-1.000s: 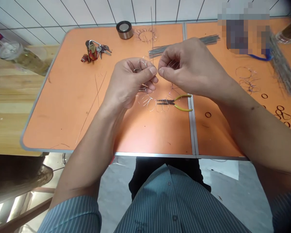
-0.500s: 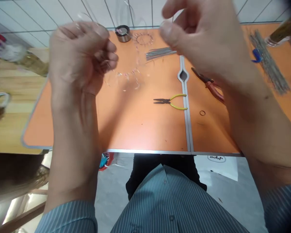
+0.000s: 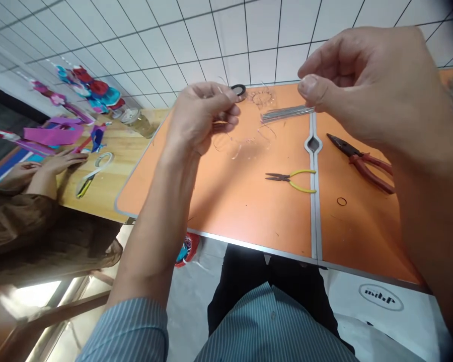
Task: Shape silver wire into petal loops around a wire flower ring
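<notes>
Both forearms reach forward over the table from striped shirt cuffs, elbows low and hands raised above its surface. The left hand (image 3: 202, 118) is curled with the palm turned inward, its fingertips (image 3: 226, 103) drawn together and pinching a looped wire piece (image 3: 230, 146), whose thin, springy loops hang below the hand over the orange top. The right hand (image 3: 362, 85) is higher and farther right, with the thumb and forefinger in a narrow pinch; any fine wire between them is too thin to make out. Nearest the right hand lies a bundle of straight wires (image 3: 287, 114), with a wire wreath (image 3: 262, 98) beside it. On the orange table (image 3: 249, 221) are yellow-handled pliers (image 3: 290, 178), red-handled pliers (image 3: 360, 163) and a small wire ring (image 3: 342, 201). Off to the left, a co-worker's hands (image 3: 62, 161) rest on a wooden table (image 3: 117, 151) among colourful craft pieces (image 3: 53, 136).
</notes>
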